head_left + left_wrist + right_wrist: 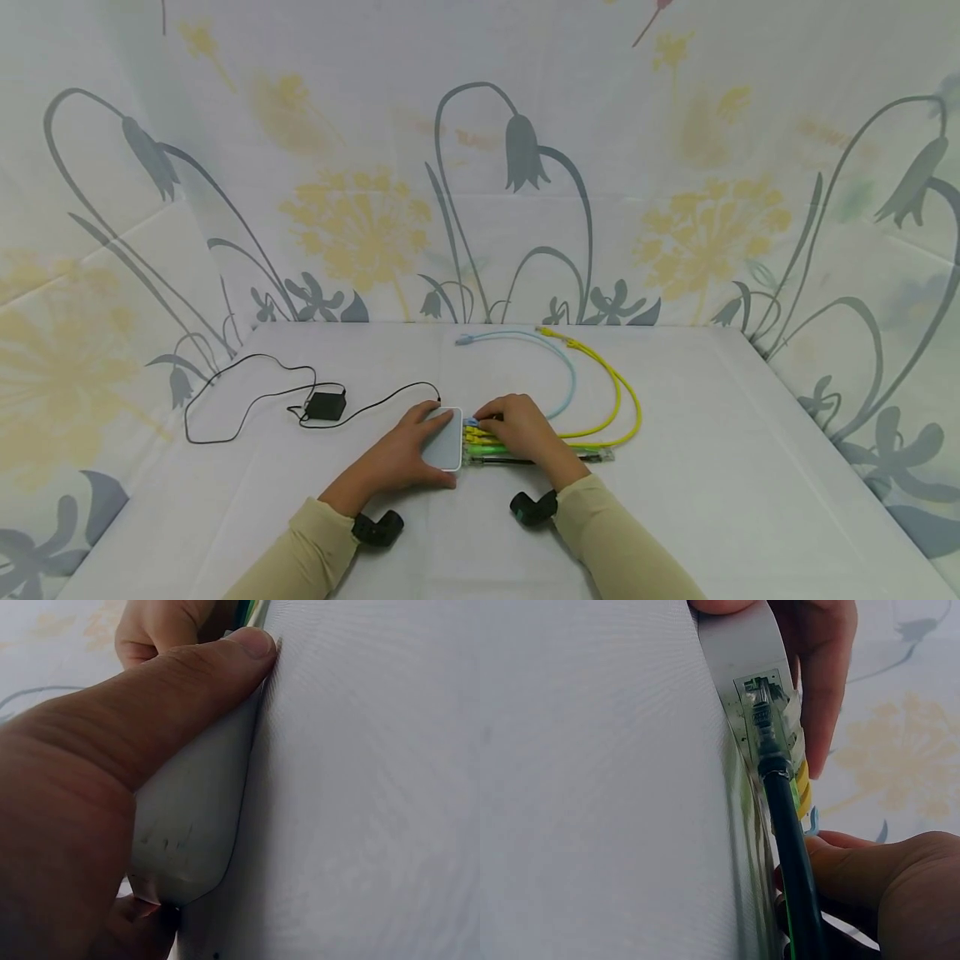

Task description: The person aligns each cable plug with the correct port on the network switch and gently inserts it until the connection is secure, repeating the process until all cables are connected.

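A small white network switch (447, 446) with a grey top lies on the table, its row of ports facing right. My left hand (405, 448) grips it, thumb (202, 686) along the near side and fingers at the far side. Several network cables run from its ports. At the farthest one my right hand (521, 427) pinches the light blue cable (573, 383) close behind its plug (471, 422). Yellow cables (637, 408), a green cable (487, 449) and a black cable (799, 870) fill the nearer ports. The black one's clear plug (763, 724) sits in the nearest port.
A black power adapter (326, 407) lies on the left, its thin cord (397, 392) reaching the switch's far side. The loose ends of the blue and yellow cables lie toward the back. A white cloth (750, 500) covers the table, with a flower-patterned curtain (480, 208) behind.
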A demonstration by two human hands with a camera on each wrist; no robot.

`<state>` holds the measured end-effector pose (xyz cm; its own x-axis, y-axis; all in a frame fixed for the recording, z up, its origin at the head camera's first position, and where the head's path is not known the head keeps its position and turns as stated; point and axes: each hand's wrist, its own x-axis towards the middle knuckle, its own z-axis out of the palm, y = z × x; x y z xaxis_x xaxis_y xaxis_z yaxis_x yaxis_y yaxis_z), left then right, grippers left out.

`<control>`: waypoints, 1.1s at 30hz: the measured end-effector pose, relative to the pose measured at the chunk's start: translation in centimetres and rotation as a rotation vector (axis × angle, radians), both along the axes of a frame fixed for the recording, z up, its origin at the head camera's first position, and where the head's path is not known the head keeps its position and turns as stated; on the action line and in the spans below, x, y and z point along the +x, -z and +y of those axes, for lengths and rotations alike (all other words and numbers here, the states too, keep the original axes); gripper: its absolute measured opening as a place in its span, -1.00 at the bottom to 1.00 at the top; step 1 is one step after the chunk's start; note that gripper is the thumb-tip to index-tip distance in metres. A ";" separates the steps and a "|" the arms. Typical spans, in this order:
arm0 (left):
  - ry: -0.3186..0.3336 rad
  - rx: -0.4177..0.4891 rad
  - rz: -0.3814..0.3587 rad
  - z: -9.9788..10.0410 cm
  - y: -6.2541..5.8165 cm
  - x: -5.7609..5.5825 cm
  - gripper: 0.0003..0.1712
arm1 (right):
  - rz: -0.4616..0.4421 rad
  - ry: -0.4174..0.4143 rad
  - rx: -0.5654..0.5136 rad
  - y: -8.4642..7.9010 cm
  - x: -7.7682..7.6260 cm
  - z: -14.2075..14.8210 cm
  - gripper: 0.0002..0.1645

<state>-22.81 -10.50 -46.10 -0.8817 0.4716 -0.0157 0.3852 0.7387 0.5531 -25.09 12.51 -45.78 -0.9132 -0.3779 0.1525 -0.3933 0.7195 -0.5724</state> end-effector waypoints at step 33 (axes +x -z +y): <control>-0.008 -0.001 -0.026 0.3 -0.6 0.3 0.13 | 0.018 -0.008 0.016 0.0 -0.1 -0.5 -0.80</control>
